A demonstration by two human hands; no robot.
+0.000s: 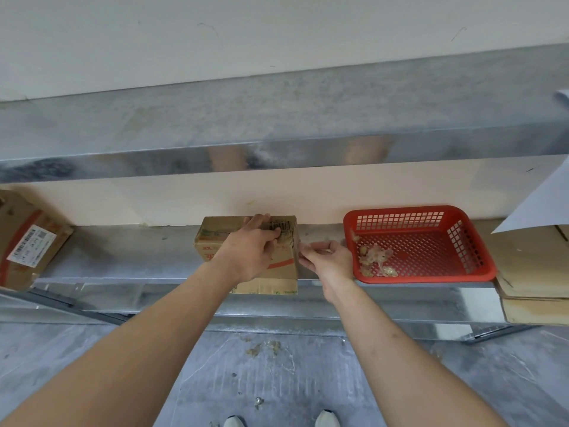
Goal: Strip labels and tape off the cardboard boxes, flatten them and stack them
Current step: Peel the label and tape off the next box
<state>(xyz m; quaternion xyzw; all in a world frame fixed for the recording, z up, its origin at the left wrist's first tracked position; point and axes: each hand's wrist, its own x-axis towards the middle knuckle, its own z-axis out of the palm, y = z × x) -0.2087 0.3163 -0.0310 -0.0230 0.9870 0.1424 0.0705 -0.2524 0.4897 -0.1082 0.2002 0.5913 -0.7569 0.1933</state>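
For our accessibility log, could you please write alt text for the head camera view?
A person's left hand holds a small cardboard box on a metal shelf while the right hand pinches at tape on its right edge. Right of it, a red plastic basket holds peeled scraps.

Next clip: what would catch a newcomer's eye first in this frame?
The bright red basket on the metal shelf, right of centre, stands out, with crumpled tape scraps lying inside it. At the centre, the left hand grips the top of a small cardboard box near its barcode label, while the right hand pinches at the box's right edge. A larger labelled box lies at the far left.
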